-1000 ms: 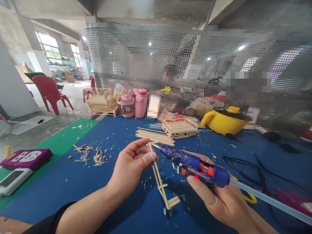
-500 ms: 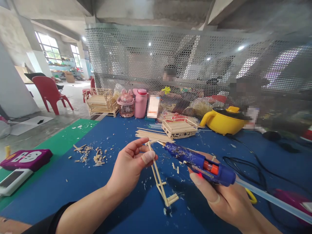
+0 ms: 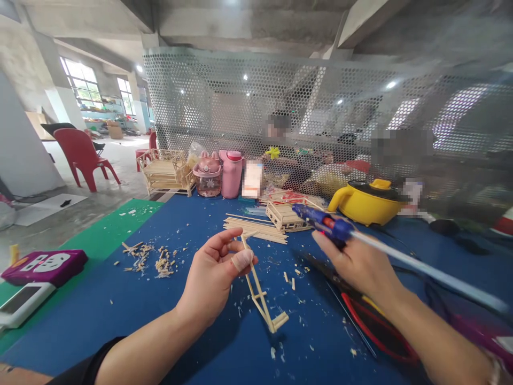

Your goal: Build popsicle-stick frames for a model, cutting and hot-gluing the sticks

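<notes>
Between thumb and fingers, my left hand [image 3: 218,267] pinches a small frame of thin wooden sticks [image 3: 260,302], which hangs tilted over the blue table. My right hand [image 3: 360,262] is wrapped round a blue hot glue gun [image 3: 320,218], with a long translucent glue stick [image 3: 420,264] jutting from its back. The gun's tip points away, near a wooden stick model [image 3: 284,214]. A bundle of loose wooden sticks [image 3: 256,229] lies beyond my left hand. Under my right forearm are red-handled scissors or pliers [image 3: 364,321], partly hidden.
Wood scraps [image 3: 150,256] lie left on the blue table. A purple power strip [image 3: 48,266] and a white device [image 3: 28,302] are at far left. Behind stand pink bottles [image 3: 231,174], a yellow pot [image 3: 364,206], stick furniture [image 3: 166,171] and a perforated metal screen [image 3: 224,101].
The glue gun has moved away from the stick frame, forward and to the right, with my right hand. The red-handled tool has come into sight. My left hand keeps its pinch, barely shifted.
</notes>
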`<state>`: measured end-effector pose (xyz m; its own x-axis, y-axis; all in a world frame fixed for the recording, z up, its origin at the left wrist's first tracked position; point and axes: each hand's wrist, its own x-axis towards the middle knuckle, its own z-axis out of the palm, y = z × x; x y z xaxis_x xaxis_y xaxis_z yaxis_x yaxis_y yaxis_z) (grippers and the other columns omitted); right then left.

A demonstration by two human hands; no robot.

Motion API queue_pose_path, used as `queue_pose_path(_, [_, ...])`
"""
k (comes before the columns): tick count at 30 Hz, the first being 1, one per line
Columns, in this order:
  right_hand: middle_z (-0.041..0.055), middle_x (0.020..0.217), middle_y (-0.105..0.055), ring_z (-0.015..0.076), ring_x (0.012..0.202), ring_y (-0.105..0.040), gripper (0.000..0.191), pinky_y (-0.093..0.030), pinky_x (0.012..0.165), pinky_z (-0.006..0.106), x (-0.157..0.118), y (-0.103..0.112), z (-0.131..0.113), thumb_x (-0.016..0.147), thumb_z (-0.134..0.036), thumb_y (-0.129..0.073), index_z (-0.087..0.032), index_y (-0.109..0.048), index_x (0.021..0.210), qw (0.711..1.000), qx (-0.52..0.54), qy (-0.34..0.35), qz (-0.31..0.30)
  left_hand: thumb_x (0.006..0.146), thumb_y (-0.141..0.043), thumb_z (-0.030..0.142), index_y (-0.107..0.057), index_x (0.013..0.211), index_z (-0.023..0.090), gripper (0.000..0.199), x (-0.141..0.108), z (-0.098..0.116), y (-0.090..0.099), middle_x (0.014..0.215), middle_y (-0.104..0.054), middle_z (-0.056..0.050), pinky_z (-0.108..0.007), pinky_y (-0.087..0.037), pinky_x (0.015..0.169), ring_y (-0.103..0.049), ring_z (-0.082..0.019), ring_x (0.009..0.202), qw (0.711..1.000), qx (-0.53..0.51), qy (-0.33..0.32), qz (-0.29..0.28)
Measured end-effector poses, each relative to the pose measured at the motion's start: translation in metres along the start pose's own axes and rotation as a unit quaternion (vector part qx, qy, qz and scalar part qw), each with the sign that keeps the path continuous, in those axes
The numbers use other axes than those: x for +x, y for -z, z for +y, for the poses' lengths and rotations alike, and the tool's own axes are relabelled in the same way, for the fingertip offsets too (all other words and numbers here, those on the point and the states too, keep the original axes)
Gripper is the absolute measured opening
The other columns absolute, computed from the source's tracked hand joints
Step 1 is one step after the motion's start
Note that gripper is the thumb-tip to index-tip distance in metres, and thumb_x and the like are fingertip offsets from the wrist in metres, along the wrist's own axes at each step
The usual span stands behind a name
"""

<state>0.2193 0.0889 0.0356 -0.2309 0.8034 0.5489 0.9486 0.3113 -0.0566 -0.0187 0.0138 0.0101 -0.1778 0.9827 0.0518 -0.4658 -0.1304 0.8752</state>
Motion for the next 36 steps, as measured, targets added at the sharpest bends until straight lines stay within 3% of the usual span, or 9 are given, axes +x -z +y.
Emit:
queue_pose_path(6, [0.0097, 0.095, -0.074, 0.0277, 0.080, -0.068, 0.045, -0.048, 0.065, 0.034, 0.081, -0.010, 0.027, 0.084, -0.051, -0.048, -0.025, -0.062, 0.118, 0.982, -0.117, 0.117, -0.087, 0.063, -0.079, 0.024, -0.060, 0.101, 0.016, 0.043, 0.001, 0.000, 0.000, 0.066, -0.062, 0.003, -0.022, -0.053, 0.061, -0.067, -0.013, 0.065, 1.000, 0.005, -0.005, -0.009])
queue_pose_path(14, [0.0104, 0.095, -0.073, 0.0231, 0.081, -0.068, 0.046, -0.048, 0.067, 0.029, 0.109, -0.040, 0.018, 0.073, -0.057, -0.056, -0.021, -0.070, 0.097, 0.983, -0.070, 0.130, -0.110, 0.062, -0.078, 0.025, -0.062, 0.100, 0.017, 0.041, 0.001, -0.002, 0.002, 0.065, -0.062, 0.003, -0.022, -0.052, 0.059, -0.065, -0.012, 0.063, 1.000, 0.019, -0.019, -0.012])
queue_pose_path(18, [0.0129, 0.110, -0.067, 0.0240, 0.087, -0.066, 0.053, -0.046, 0.067, 0.028, 0.091, -0.018, 0.028, 0.075, -0.053, -0.055, -0.020, -0.061, 0.116, 0.991, -0.053, 0.089, -0.088, 0.063, -0.077, 0.024, -0.065, 0.101, 0.018, 0.040, 0.001, -0.002, 0.003, 0.065, -0.059, 0.005, -0.022, -0.052, 0.059, -0.064, -0.011, 0.062, 0.999, 0.031, -0.038, -0.020])
queue_pose_path(21, [0.0128, 0.098, -0.070, 0.0229, 0.075, -0.067, 0.041, -0.046, 0.060, 0.029, 0.054, -0.005, 0.024, 0.086, -0.042, -0.043, -0.018, -0.060, 0.114, 0.995, -0.036, 0.043, -0.086, 0.066, -0.075, 0.024, -0.066, 0.101, 0.019, 0.037, 0.000, -0.004, 0.003, 0.067, -0.059, 0.004, -0.022, -0.052, 0.059, -0.064, -0.011, 0.062, 0.997, 0.045, -0.048, -0.035])
queue_pose_path(23, [0.0056, 0.080, -0.073, 0.0187, 0.063, -0.066, 0.034, -0.046, 0.055, 0.026, 0.023, -0.007, 0.011, 0.090, -0.039, -0.037, -0.023, -0.065, 0.099, 0.992, -0.013, 0.039, -0.122, 0.067, -0.075, 0.023, -0.066, 0.101, 0.019, 0.035, -0.001, -0.005, 0.004, 0.068, -0.060, 0.004, -0.022, -0.052, 0.059, -0.064, -0.011, 0.063, 0.996, 0.058, -0.059, -0.041])
queue_pose_path(25, [0.0033, 0.080, -0.073, 0.0210, 0.071, -0.068, 0.036, -0.046, 0.058, 0.027, -0.008, -0.013, -0.006, 0.091, -0.041, -0.034, -0.027, -0.066, 0.094, 0.981, 0.009, 0.035, -0.190, 0.066, -0.075, 0.022, -0.067, 0.100, 0.020, 0.035, -0.002, -0.006, 0.004, 0.069, -0.060, 0.004, -0.022, -0.052, 0.060, -0.064, -0.011, 0.063, 0.994, 0.070, -0.071, -0.044])
queue_pose_path(28, [0.0079, 0.097, -0.072, 0.0261, 0.086, -0.067, 0.037, -0.046, 0.071, 0.034, -0.039, -0.022, -0.028, 0.090, -0.032, -0.032, -0.024, -0.057, 0.116, 0.971, 0.009, 0.023, -0.238, 0.065, -0.076, 0.021, -0.068, 0.098, 0.019, 0.034, -0.005, -0.007, 0.003, 0.070, -0.062, 0.003, -0.023, -0.053, 0.062, -0.065, -0.012, 0.064, 0.991, 0.087, -0.089, -0.043])
queue_pose_path(31, [0.0115, 0.111, -0.064, 0.0236, 0.101, -0.060, 0.042, -0.042, 0.084, 0.033, -0.049, -0.025, -0.032, 0.080, -0.011, -0.037, -0.017, -0.050, 0.120, 0.966, 0.050, 0.038, -0.249, 0.067, -0.076, 0.022, -0.067, 0.098, 0.019, 0.033, -0.008, -0.008, 0.003, 0.070, -0.063, 0.002, -0.023, -0.054, 0.063, -0.066, -0.013, 0.064, 0.988, 0.104, -0.104, -0.046])
queue_pose_path(36, [0.0109, 0.098, -0.059, 0.0203, 0.092, -0.055, 0.046, -0.042, 0.082, 0.030, -0.048, -0.034, -0.018, 0.065, 0.005, -0.038, -0.014, -0.054, 0.103, 0.953, 0.131, 0.040, -0.269, 0.068, -0.074, 0.022, -0.066, 0.099, 0.018, 0.033, -0.007, -0.011, 0.005, 0.069, -0.063, 0.003, -0.021, -0.054, 0.060, -0.067, -0.012, 0.065, 0.983, 0.120, -0.125, -0.059])
